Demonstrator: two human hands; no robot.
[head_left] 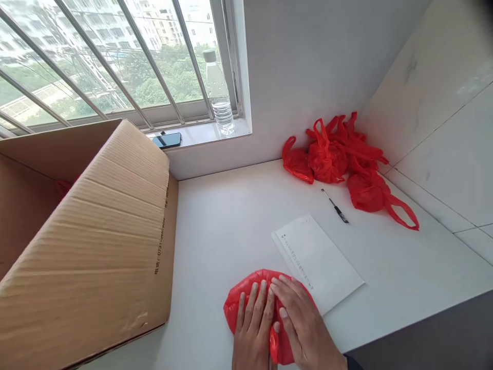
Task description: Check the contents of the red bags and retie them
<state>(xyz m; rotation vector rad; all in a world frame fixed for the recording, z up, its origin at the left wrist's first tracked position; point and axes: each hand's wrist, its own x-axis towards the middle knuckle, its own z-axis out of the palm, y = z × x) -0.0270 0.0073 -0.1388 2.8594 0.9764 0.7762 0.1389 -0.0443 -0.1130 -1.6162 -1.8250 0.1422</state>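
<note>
A red plastic bag lies flattened on the white table near its front edge. My left hand rests flat on top of it, fingers stretched out and pointing away from me. Beside it, my right hand also lies on the bag, its fingers extended and angled to the left, close to the left fingertips. A twisted red end of the bag shows between the two hands. What is inside the bag is hidden. White paper with small writing lies just right of the bag.
An open cardboard box fills the left side, with something red inside. Several tied red bags sit at the back right. A pen lies before them. On the window sill are a phone and a water bottle.
</note>
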